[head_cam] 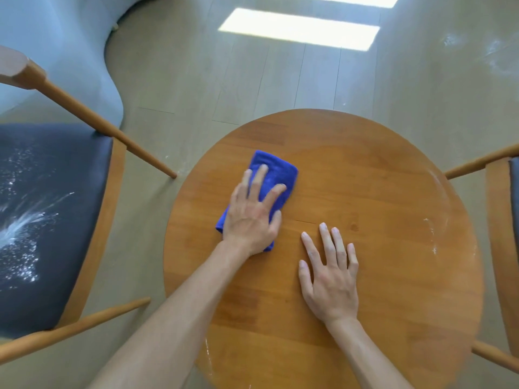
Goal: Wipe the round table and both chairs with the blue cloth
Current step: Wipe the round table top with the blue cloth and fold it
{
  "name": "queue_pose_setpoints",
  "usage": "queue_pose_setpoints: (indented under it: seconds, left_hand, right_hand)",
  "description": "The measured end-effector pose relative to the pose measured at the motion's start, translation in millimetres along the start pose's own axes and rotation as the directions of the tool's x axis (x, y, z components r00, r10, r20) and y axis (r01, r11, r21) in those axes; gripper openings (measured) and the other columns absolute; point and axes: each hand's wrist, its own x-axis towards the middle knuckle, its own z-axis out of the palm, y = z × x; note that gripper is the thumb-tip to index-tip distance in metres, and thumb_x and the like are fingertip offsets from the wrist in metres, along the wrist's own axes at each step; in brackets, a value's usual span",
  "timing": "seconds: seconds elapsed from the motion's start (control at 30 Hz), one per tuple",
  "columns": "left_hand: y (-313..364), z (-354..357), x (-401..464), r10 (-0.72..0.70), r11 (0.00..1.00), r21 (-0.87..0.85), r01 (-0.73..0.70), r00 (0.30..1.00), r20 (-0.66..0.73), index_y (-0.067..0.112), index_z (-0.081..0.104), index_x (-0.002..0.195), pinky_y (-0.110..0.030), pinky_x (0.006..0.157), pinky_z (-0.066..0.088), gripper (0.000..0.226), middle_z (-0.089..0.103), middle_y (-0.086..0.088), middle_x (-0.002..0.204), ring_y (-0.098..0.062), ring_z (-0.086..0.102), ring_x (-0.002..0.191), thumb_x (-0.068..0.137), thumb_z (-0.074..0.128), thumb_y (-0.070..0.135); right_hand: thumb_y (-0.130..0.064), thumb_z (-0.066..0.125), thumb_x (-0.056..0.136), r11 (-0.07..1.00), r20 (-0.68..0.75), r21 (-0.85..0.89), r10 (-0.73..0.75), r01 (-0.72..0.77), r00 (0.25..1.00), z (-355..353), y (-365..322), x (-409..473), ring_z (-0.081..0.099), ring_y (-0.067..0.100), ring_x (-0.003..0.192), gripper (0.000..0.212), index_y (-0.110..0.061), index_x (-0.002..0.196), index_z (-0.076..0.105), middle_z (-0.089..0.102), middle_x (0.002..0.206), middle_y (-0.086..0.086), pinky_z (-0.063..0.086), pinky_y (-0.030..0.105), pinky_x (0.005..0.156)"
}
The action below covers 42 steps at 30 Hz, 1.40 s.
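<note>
A folded blue cloth (276, 175) lies on the left part of the round wooden table (393, 192). My left hand (254, 211) presses flat on the cloth with straight, spread fingers. My right hand (330, 276) rests flat on the bare tabletop just to the right, holding nothing. White powder streaks (431, 234) mark the table's right rim and front edge. The left chair (56, 192) has a dark seat covered in white powder. Only a sliver of the right chair (502, 248) shows at the frame's right edge.
A pale wooden floor (252, 80) surrounds the table, with sunlit patches at the top. A light blue curved piece of furniture (56, 37) stands at the upper left behind the left chair. Some white dust lies on the floor at the upper right.
</note>
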Motion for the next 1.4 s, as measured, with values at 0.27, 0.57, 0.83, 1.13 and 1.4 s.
queue_pose_setpoints:
  seconds: [0.27, 0.57, 0.83, 1.13, 1.4]
  left_hand:
    - [-92.2, -47.2, -71.0, -0.254, 0.967, -0.018, 0.253, 0.964, -0.083, 0.01, 0.061, 0.124, -0.052, 0.107, 0.035, 0.046, 0.034, -0.017, 0.15, -0.041, 0.035, 0.134, 0.078, 0.057, 0.017]
    - [-1.6, -3.4, -114.8, -0.32, 0.947, -0.051, 0.316, 0.936, -0.149, 0.021, 0.051, 0.128, -0.048, 0.107, 0.034, 0.045, 0.031, -0.013, 0.153, -0.038, 0.029, 0.139, 0.084, 0.046, 0.028]
    - [-58.8, -25.2, -82.3, 0.061, 0.998, -0.005, -0.061, 0.998, 0.011, 0.015, 0.063, 0.121, -0.049, 0.106, 0.037, 0.044, 0.037, -0.014, 0.15, -0.037, 0.034, 0.137, 0.079, 0.05, 0.02]
    - [-0.1, -3.1, -260.2, -0.183, 0.975, -0.145, 0.171, 0.98, -0.074, 0.024, 0.053, 0.125, -0.048, 0.11, 0.031, 0.044, 0.032, -0.011, 0.152, -0.036, 0.028, 0.141, 0.081, 0.052, 0.02]
    - [169.6, 54.9, -292.7, -0.064, 0.988, -0.138, 0.074, 0.995, 0.074, 0.029, 0.059, 0.12, -0.048, 0.1, 0.039, 0.048, 0.041, -0.011, 0.148, -0.036, 0.038, 0.135, 0.072, 0.065, 0.025]
  right_hand:
    - [-0.035, 0.037, 0.093, 1.0, 0.016, 0.019, 0.021, -0.021, 1.0, -0.6, -1.1, -1.4, 0.027, 0.028, 0.145, 0.051, -0.02, 0.141, 0.05, 0.033, 0.155, 0.009, 0.02, 0.052, 0.116]
    - [-0.032, 0.035, 0.094, 0.999, 0.032, -0.01, 0.034, -0.033, 0.999, -1.4, -2.2, -1.0, 0.028, 0.027, 0.145, 0.051, -0.02, 0.142, 0.048, 0.033, 0.155, 0.009, 0.022, 0.053, 0.115]
    - [-0.026, 0.032, 0.094, 0.995, 0.012, 0.088, 0.049, -0.05, 0.999, -4.1, -2.2, -1.9, 0.031, 0.025, 0.143, 0.05, -0.015, 0.138, 0.053, 0.039, 0.152, 0.008, 0.024, 0.053, 0.114]
    - [-0.032, 0.03, 0.092, 0.981, 0.095, 0.168, 0.081, -0.096, 0.992, -14.0, -5.0, -0.9, 0.028, 0.026, 0.144, 0.054, -0.015, 0.138, 0.053, 0.037, 0.153, 0.007, 0.017, 0.051, 0.117]
    - [-0.02, 0.036, 0.089, 0.828, 0.271, 0.524, 0.059, -0.198, 0.961, -36.0, 13.9, 3.2, 0.016, 0.016, 0.148, 0.05, -0.012, 0.134, 0.056, 0.031, 0.156, 0.001, 0.002, 0.035, 0.12]
